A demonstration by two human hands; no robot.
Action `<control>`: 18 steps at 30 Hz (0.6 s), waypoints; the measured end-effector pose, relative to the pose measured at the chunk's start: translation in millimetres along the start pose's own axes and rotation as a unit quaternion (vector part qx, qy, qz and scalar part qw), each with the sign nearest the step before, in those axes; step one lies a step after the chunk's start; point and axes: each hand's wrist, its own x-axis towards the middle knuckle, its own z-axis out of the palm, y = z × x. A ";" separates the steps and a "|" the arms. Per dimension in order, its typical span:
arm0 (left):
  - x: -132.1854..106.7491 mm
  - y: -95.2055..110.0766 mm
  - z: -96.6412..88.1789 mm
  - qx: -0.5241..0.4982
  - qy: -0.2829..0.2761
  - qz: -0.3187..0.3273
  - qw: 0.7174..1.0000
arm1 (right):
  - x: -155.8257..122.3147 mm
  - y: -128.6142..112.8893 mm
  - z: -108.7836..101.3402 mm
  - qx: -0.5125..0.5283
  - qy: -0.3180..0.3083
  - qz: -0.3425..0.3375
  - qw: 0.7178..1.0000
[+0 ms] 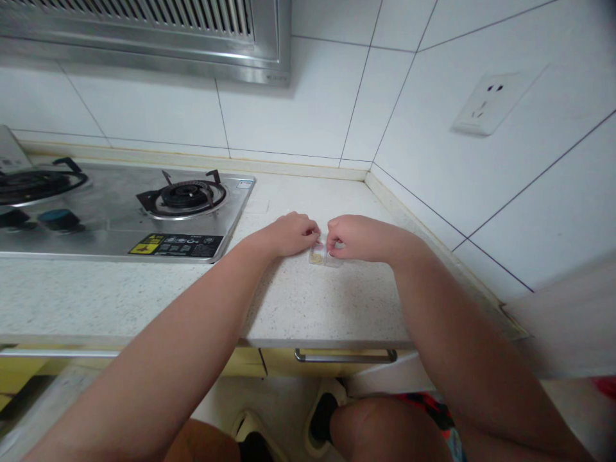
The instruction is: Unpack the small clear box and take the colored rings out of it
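A small clear plastic case [317, 255] lies on the speckled white countertop [332, 308], with something yellowish inside its left part. Its right part looks like a transparent flap lying flat. My left hand [294, 232] rests at the case's upper left, fingers curled and pinched by its edge. From the other side, my right hand [359, 237] reaches in with thumb and forefinger pinched over the clear right part. Whatever is between the fingertips of either hand is too small to make out.
To the left is a steel gas hob [113, 212] with black burner grates [187, 194]. A range hood [144, 38] hangs above it. Tiled walls meet at the back corner, with a socket [491, 102] on the right. A drawer handle [345, 357] sits below the counter's front edge.
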 end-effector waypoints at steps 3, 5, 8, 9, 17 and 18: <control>-0.6 0.0 0.6 -0.001 0.002 -0.002 1.000 | -3.1 7.5 0.1 0.031 0.041 -0.003 0.999; -1.4 -0.2 1.2 -0.002 0.008 -0.003 1.000 | -5.0 12.9 0.1 0.055 0.078 -0.018 0.995; -2.8 2.8 -1.0 -0.017 0.038 -0.001 0.999 | -6.4 20.4 2.2 0.113 0.151 -0.041 0.981; -3.1 5.0 -2.9 -0.034 0.052 0.001 0.998 | -6.1 22.9 4.0 0.142 0.183 -0.041 0.972; -5.0 22.5 -19.1 -0.298 0.095 -0.065 0.948 | 8.8 43.2 29.7 0.322 0.349 0.017 0.880; -5.3 22.6 -19.6 -0.315 0.097 -0.062 0.942 | 10.6 44.6 31.5 0.338 0.355 0.019 0.871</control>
